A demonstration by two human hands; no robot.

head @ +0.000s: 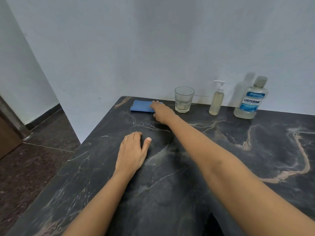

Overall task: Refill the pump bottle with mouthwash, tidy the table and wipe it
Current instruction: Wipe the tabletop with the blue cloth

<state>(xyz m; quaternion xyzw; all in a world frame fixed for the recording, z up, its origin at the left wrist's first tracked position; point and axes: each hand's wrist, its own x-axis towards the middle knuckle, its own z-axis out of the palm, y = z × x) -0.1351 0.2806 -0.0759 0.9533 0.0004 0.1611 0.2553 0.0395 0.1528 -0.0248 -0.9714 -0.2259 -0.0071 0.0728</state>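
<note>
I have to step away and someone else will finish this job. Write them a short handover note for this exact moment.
Left hand: flat on the table, holding nothing.
Right hand: stretched to the far edge, fingers on the folded blue cloth; no firm grip visible.
Along the wall, left to right: cloth, glass with a little pale liquid, pump bottle looking nearly full with its pump on, capped mouthwash bottle.
Done, apparently: refill, and things lined up.
Left: wipe the table; whether wiping has started cannot be told.
</note>
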